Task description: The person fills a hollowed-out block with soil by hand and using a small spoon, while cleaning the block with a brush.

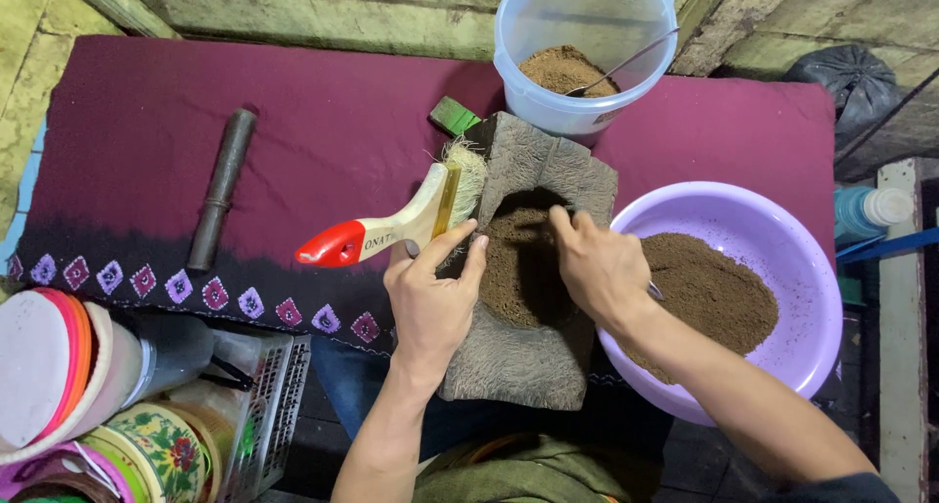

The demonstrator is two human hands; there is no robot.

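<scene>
Two hands: left hand (432, 293) fingers spread on one wooden mould (528, 268), right hand (597, 266) pressing brown powder (516, 268), fingers curled.

maroon cloth-covered table (323, 151), rod (222, 188), mould (533, 356), basin (782, 259)

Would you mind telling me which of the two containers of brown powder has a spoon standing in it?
The clear plastic bucket at the top holds the spoon. The wide purple basin on the right holds only powder.
</scene>
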